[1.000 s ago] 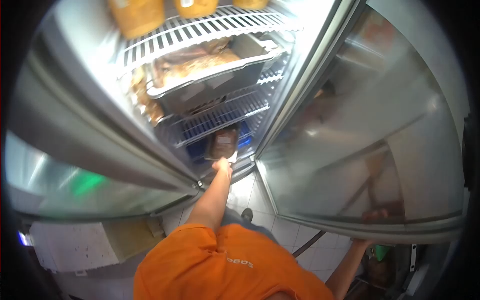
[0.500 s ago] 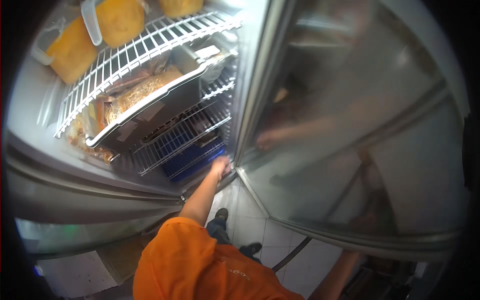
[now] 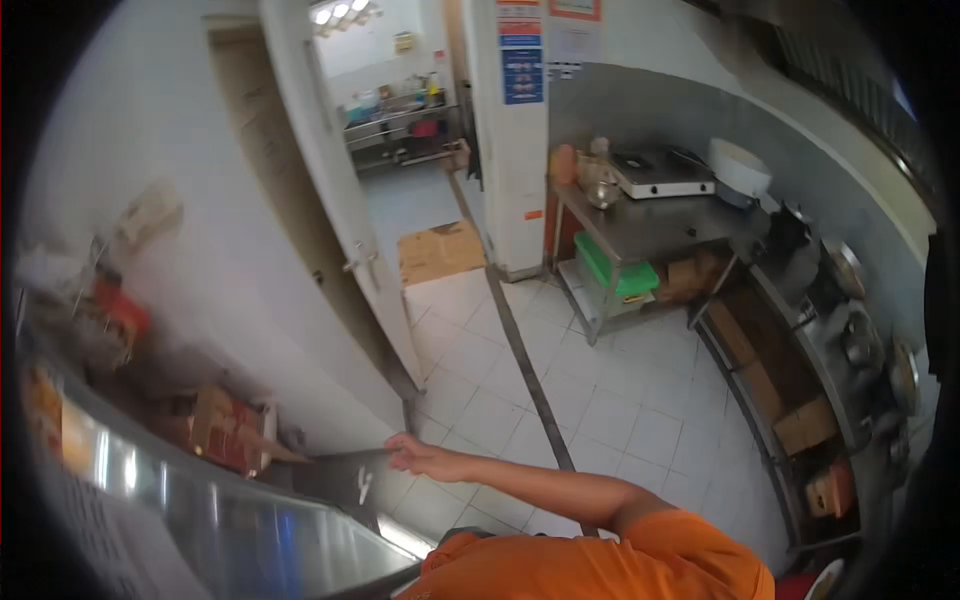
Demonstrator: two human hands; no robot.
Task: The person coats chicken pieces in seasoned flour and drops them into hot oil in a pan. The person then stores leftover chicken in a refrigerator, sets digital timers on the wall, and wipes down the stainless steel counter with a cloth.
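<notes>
My right hand (image 3: 418, 458) reaches out to the left from the orange sleeve, its fingers apart and nothing seen in them. Just beyond and below the fingertips is a grey panel (image 3: 335, 480) with a small light-coloured fitting (image 3: 364, 486). Whether the hand touches the panel is unclear. A shiny steel and glass surface (image 3: 230, 520) runs along the lower left. My left hand is outside the view.
A white door (image 3: 345, 210) stands ajar, with cardboard (image 3: 440, 252) on the floor past it. At the right are a steel table (image 3: 650, 225) with a stove (image 3: 660, 172), a green-lidded box (image 3: 615, 266), and shelving (image 3: 765, 380) with pans. A dark strip (image 3: 520, 350) crosses the tiles.
The view has swung away from the open fridge to the room. My left hand, earlier by the lower shelves, has left the view; my right hand, formerly at the door edge, now extends left.
</notes>
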